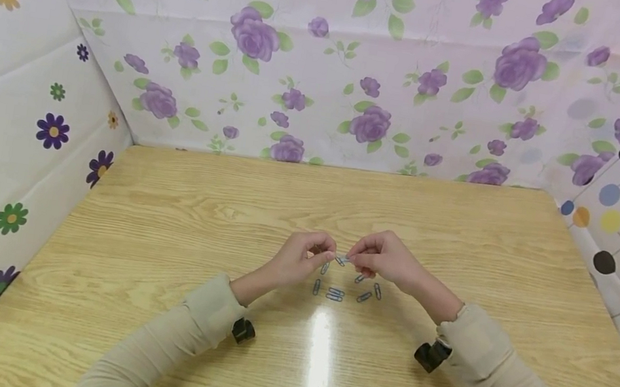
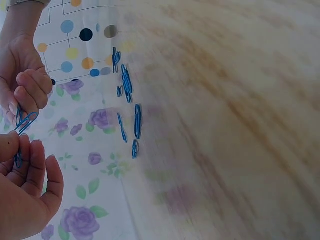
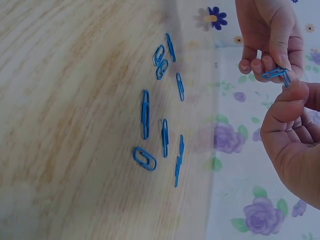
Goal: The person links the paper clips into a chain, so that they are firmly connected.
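Observation:
Above the table, my left hand (image 1: 301,257) and right hand (image 1: 386,258) face each other, fingertips close together. Between them are blue wire paper clips (image 1: 341,261). In the left wrist view, my left thumb and fingers pinch one, partly hidden by the fingers, and my right fingertips pinch another paper clip (image 2: 25,120). The right wrist view shows a paper clip (image 3: 274,73) at the left fingertips meeting a second clip (image 3: 287,78) at the right fingertips. The two cross and touch; whether they are hooked together I cannot tell.
Several loose blue paper clips lie on the wooden table (image 1: 195,204) below and in front of the hands, among them one clip (image 1: 377,291) at the right and one (image 1: 317,286) at the left. Flowered cloth (image 1: 278,83) hangs behind the table, with patterned cloth on both sides.

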Demonstrator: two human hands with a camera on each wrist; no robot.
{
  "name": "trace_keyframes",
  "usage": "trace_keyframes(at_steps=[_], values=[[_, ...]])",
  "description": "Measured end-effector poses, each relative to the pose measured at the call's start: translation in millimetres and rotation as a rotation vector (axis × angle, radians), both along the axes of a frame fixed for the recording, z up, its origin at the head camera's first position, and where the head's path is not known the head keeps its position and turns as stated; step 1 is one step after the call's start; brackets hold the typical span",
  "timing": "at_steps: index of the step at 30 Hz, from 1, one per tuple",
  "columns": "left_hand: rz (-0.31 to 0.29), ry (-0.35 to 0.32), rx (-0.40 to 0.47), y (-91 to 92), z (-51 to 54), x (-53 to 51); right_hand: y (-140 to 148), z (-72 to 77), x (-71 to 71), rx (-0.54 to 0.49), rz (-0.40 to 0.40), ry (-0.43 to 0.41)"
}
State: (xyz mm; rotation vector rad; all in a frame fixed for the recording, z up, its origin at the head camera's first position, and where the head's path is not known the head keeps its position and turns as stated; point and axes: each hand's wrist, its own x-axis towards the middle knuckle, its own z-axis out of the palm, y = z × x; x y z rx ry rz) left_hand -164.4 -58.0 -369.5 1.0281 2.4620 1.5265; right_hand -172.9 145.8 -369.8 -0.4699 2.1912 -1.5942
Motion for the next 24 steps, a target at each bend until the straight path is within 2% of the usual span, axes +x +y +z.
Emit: trace_keyframes(at_steps=[1, 6, 14, 19, 21, 24], values=[[-0.002, -0.001, 0.002, 0.1, 3.9, 2.0, 0, 0.6, -0.3, 0.005, 0.001, 0.002], [-0.026, -0.008, 0.023, -0.3, 6.0, 2.2, 0, 4.0, -0.6, 0.031, -0.010, 0.023], [-0.072, -0.181, 0.070, -3.9, 3.3, -2.6, -2, 0.8, 0.6, 0.062, -0.030, 0.094], [-0.093, -0.224, 0.092, -6.1, 3.6, -3.7, -2, -2.5, 0.8, 0.060, -0.029, 0.131], [-0.101, -0.227, 0.119, -7.0, 1.5, -4.7, -2, -3.5, 1.1, 0.046, -0.026, 0.127], [-0.116, -0.244, 0.167, -8.5, -9.4, -10.0, -2, -4.9, 1.8, 0.019, -0.024, 0.107]])
